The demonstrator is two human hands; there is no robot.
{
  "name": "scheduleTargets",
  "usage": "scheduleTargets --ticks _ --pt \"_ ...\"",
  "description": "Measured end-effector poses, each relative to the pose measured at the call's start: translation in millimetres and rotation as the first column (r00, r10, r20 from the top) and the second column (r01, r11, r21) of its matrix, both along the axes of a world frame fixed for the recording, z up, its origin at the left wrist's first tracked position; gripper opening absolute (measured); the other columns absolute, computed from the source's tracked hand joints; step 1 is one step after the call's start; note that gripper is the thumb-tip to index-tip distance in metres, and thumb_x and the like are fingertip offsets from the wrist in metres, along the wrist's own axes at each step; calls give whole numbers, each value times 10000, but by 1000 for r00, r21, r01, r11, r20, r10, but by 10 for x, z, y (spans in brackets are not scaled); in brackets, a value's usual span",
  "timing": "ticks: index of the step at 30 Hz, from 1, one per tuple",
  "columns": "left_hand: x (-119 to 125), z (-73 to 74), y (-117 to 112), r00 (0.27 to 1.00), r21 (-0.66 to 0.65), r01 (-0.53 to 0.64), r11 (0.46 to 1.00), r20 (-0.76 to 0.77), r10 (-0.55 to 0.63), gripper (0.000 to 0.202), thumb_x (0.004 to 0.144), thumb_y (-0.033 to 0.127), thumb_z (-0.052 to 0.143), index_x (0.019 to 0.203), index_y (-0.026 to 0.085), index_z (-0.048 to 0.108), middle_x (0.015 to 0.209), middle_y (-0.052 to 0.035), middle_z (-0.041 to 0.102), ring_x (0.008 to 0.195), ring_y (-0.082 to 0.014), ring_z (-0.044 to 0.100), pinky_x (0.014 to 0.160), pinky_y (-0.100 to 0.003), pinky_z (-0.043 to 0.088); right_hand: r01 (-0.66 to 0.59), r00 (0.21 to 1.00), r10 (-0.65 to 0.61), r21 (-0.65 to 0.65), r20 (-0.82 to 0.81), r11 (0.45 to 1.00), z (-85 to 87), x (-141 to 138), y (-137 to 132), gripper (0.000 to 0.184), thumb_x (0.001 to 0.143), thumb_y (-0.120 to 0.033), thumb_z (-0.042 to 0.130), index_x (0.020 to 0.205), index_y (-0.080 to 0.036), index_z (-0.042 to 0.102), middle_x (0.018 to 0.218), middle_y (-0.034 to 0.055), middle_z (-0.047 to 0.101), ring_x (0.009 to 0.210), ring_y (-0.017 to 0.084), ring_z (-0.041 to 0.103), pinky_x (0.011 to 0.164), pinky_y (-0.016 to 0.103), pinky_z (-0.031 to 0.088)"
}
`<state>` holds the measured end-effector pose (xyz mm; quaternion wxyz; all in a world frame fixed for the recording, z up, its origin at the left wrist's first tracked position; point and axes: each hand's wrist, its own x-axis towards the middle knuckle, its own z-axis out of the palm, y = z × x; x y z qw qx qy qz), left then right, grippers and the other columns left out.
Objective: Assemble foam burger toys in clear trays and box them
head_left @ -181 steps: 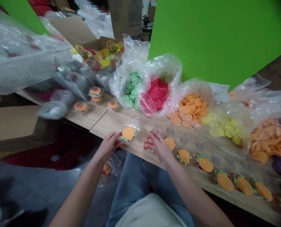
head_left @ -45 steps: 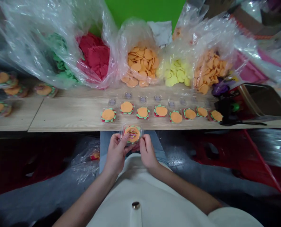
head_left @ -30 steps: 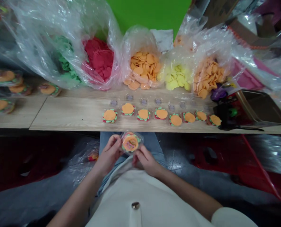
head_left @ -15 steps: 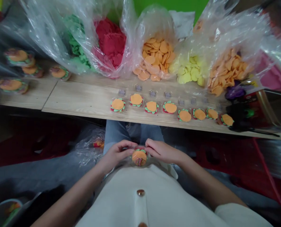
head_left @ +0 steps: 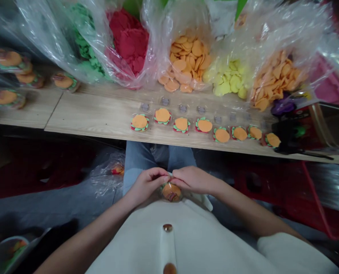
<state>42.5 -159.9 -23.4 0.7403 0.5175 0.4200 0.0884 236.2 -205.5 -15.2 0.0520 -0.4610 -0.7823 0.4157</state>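
My left hand [head_left: 147,184] and my right hand [head_left: 192,179] meet over my lap, fingers pinched on the top edge of a clear plastic case holding a burger-shaped toy [head_left: 171,191] with an orange top. The case sits against my white top, below the table edge. On the wooden table [head_left: 95,118] in front lies a row of several open burger stacks [head_left: 203,125], orange discs over green and red layers, each with a clear lid behind it.
Clear bags at the table's back hold green pieces [head_left: 85,49], red pieces [head_left: 129,42], orange discs [head_left: 186,57], yellow pieces [head_left: 229,80] and more orange discs [head_left: 274,80]. Closed burger packs [head_left: 12,62] lie at the left. A dark tool [head_left: 292,139] sits at right.
Six seconds ago my hands worked on burgers on the table. Since then they have lifted one cased burger off the table, turned it, and brought it down to my lap.
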Motion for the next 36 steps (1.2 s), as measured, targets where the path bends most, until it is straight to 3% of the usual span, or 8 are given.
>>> scheduleTargets --ticks 4,8,13,18,21,24,29,36 --pt "-54 -120 -50 994 -154 -27 988 97 43 211 746 333 603 875 166 598 802 2 589 717 -109 507 663 -220 393 81 994 -86 -73 -74 994 -174 41 -52 321 917 -386 328 738 -177 492 675 -15 514 596 95 431 551 212 273" --pt "-149 -242 -114 989 -289 -79 954 100 113 233 704 311 657 860 169 557 764 22 556 671 -86 487 611 -191 380 363 922 -376 -134 -95 922 -336 69 -214 333 908 -387 326 677 -176 441 635 -28 479 578 89 405 539 205 281" --pt "-139 -214 154 999 -174 -5 985 38 12 247 724 358 622 851 146 610 699 3 564 600 -89 469 561 -198 373 506 834 -531 -172 -153 845 -415 -5 -284 266 904 -342 318 701 -189 397 635 -37 449 588 92 393 553 211 300" --pt "-109 -105 415 965 22 260 965 22 -261 249 736 369 590 843 155 659 752 -19 628 673 -133 530 625 -233 414 396 871 -447 -247 -206 885 -327 9 -185 136 876 -266 355 776 -192 409 636 -49 450 584 87 406 538 197 309" --pt "-96 -75 351 967 74 253 965 -1 -253 244 734 360 593 848 162 680 823 -37 656 769 -165 562 700 -252 432 257 911 -356 -392 -207 883 -231 100 -124 138 867 -270 375 762 -188 414 596 -60 471 526 76 448 498 180 315" --pt "-87 -79 164 994 -116 108 987 37 -105 286 722 356 620 941 175 657 929 -56 662 827 -178 581 746 -274 442 95 947 -228 -480 -226 872 -119 201 -44 129 854 -267 398 769 -179 442 588 -62 509 512 71 497 496 171 338" --pt "-69 -219 -49 984 -364 -180 914 -49 174 281 655 349 698 870 203 593 769 10 650 628 -117 573 598 -225 437 -31 992 -18 -392 -121 919 -15 257 121 189 846 -279 400 725 -177 504 579 -59 521 532 69 470 527 176 326" --pt "135 -144 8 995 -48 70 996 -74 -73 261 649 389 684 816 192 646 820 -30 658 757 -176 572 677 -257 442 -110 991 98 -140 -89 984 -13 247 32 162 855 -296 382 753 -200 463 667 -43 501 545 84 373 511 201 257"
